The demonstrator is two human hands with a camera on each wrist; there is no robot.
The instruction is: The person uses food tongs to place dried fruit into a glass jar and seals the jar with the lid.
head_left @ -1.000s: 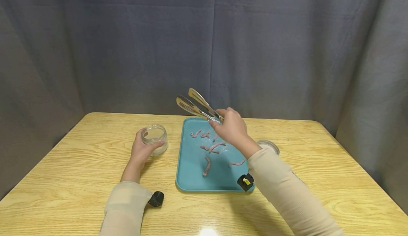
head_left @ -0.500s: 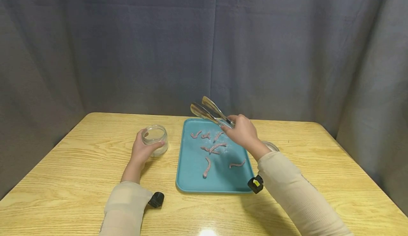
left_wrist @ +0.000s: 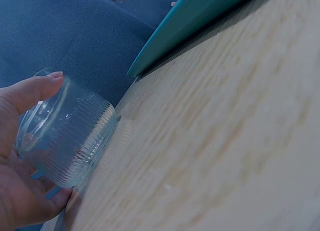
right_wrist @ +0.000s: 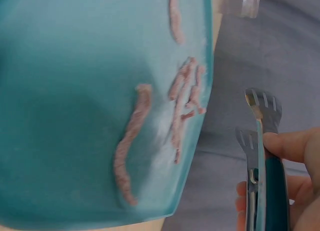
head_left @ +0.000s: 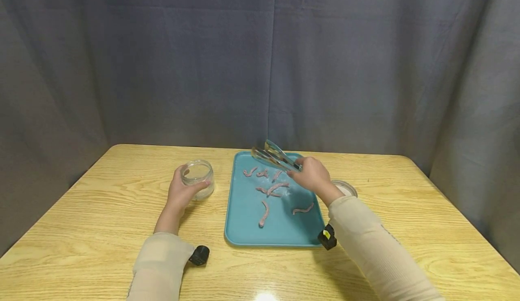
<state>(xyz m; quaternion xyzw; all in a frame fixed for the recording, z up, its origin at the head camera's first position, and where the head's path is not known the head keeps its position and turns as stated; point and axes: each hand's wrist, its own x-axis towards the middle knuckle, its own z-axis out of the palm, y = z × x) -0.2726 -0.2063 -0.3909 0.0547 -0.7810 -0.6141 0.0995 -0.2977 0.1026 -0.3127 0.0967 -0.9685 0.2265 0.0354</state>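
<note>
My left hand (head_left: 179,192) grips a ribbed clear glass jar (left_wrist: 85,133), thumb on the near side, to the left of a teal tray (head_left: 233,219). In the left wrist view the jar's base is right at the tabletop. My right hand (head_left: 312,174) holds metal tongs (head_left: 280,157) by their handles, over the tray's far right part. The slotted tong heads (right_wrist: 270,108) stand apart with nothing between them. Several pale pink, powdery strips lie on the tray; one curved strip (head_left: 303,209) is near the right edge and another strip (head_left: 264,213) toward the front.
A round glass dish (head_left: 345,188) with white contents stands right of the tray, partly hidden by the right forearm. Traces of white powder show on the tray. The wooden table (head_left: 101,201) ends at a grey curtain (head_left: 195,66).
My right hand has moved to the right and lowered with the tongs, whose heads now overlap the tray's far edge. The left hand and the jar have stayed in place.
</note>
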